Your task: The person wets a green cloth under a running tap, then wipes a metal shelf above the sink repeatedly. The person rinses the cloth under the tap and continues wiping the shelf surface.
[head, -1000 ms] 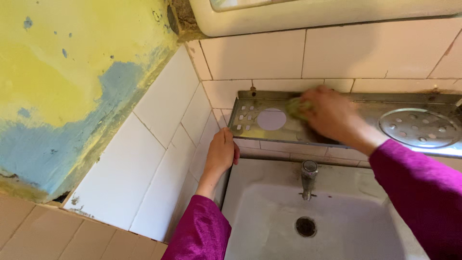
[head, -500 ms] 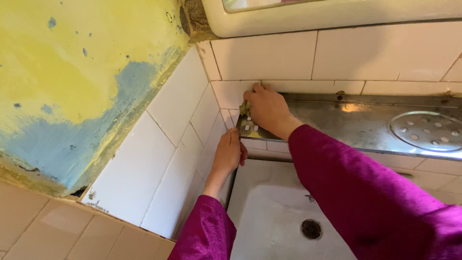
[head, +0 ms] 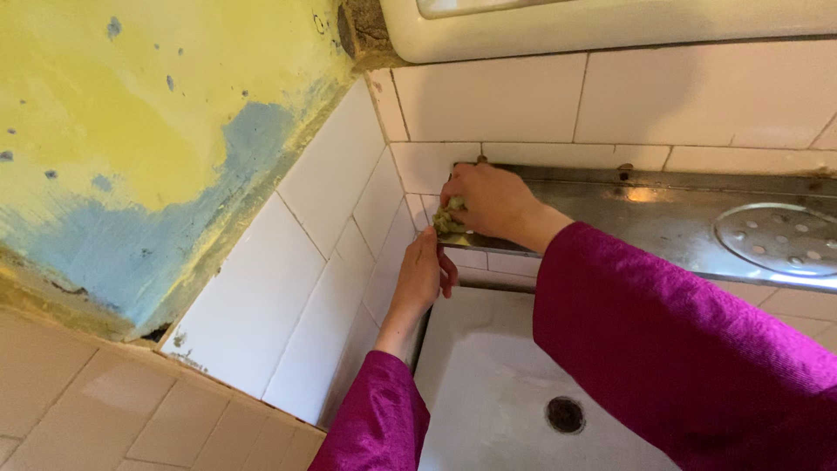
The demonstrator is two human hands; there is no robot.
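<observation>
The right hand (head: pixel 490 202) is closed around a greenish scrubbing pad (head: pixel 448 218) and presses it onto the left end of the metal shelf (head: pixel 663 222), right at the front left corner. The left hand (head: pixel 423 272) sits just under that corner, fingers curled against the shelf's front edge, as if steadying it; whether it truly grips the edge is hard to tell from here. The work in hand looks like scrubbing the corner of the shelf; the next stroke would call for firm pressure along the edge, with the lower hand bracing it.

Counted: one pad, one shelf with one round perforated soap dish (head: pixel 779 238) at its right end, one white sink (head: pixel 497 384) below with one drain (head: pixel 565 414), two magenta sleeves (head: pixel 671 349).
</observation>
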